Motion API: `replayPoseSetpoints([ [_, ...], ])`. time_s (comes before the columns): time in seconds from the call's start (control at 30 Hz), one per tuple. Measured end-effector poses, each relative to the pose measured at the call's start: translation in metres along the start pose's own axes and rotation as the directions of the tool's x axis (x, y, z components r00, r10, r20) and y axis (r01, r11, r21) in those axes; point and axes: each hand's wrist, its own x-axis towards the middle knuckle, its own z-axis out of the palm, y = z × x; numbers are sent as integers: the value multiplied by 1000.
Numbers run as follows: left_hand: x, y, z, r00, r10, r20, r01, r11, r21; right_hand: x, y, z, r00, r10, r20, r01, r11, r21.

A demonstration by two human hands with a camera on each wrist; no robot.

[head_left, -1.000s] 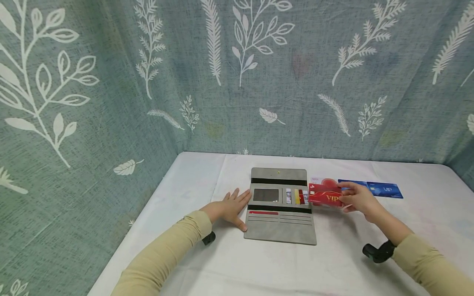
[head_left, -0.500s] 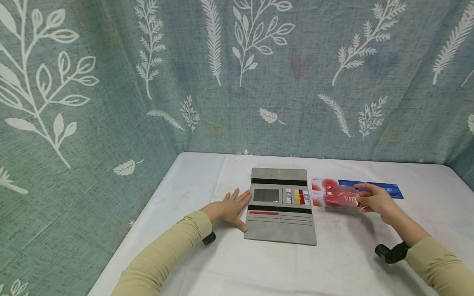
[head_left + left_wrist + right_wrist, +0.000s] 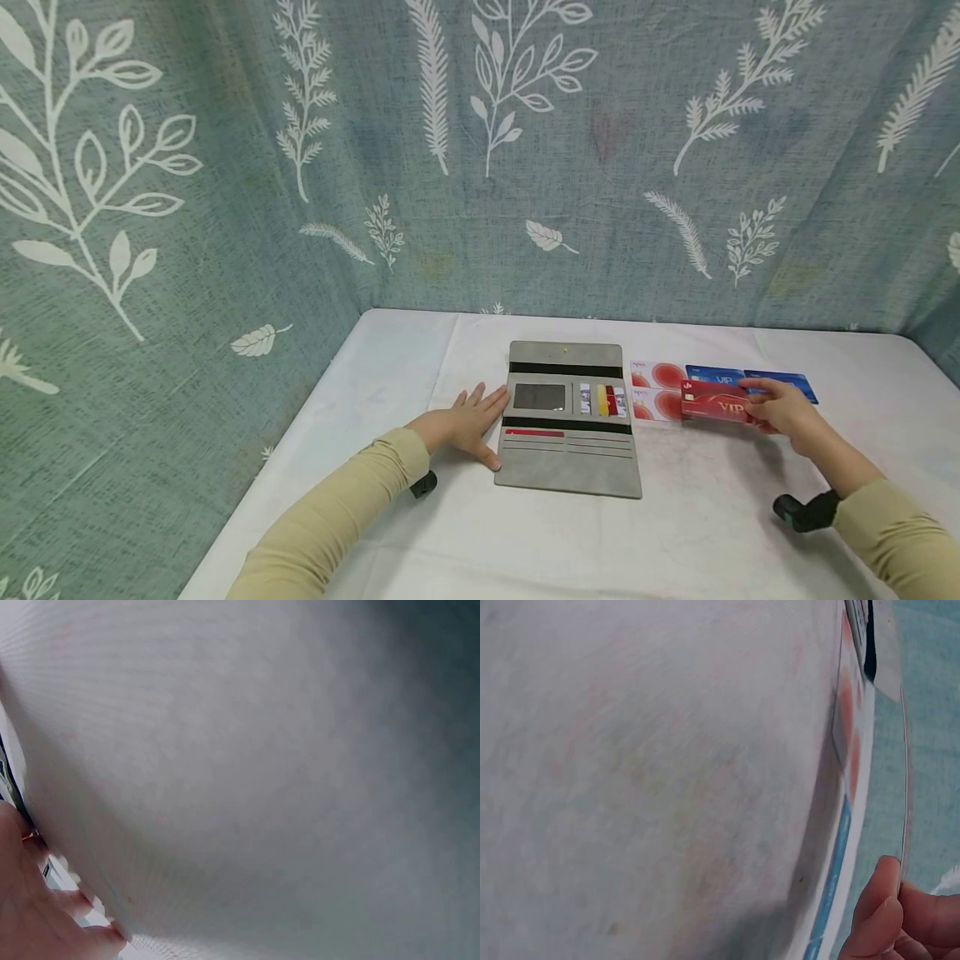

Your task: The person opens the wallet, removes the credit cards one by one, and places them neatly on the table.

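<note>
An unfolded grey wallet (image 3: 567,477) lies on the white table. Cards show in its slots: several in the middle panel and a red one (image 3: 534,432) in the lower panel. My left hand (image 3: 467,423) rests with spread, straight fingers at the wallet's left edge. To the right of the wallet, my right hand (image 3: 783,412) pinches a red VIP card (image 3: 712,401) by its right end, between thumb and fingers. In the right wrist view this card (image 3: 907,787) appears edge-on, raised above the table. The left wrist view catches only part of the left hand (image 3: 45,907).
Two pink-and-white cards (image 3: 657,406) lie one behind the other beside the wallet. Blue cards, one marked VIP (image 3: 712,374) and another (image 3: 787,384) partly covered by my right hand, lie at the back right. A patterned green curtain (image 3: 570,208) hangs behind the table.
My right hand has carried the red card rightward, away from the wallet's right edge, uncovering the two pink-and-white cards. The left hand and wallet have stayed put.
</note>
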Motion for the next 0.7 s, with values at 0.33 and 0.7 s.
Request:
replayPoseSetpoints([
  [0.33, 1, -1, 1, 1000, 3, -3, -3, 1000, 3, 8, 14, -7, 999, 10, -32, -12, 998, -60],
  [0.7, 3, -3, 3, 1000, 4, -8, -4, 1000, 2, 16, 22, -6, 995, 73, -67, -79, 992, -96],
])
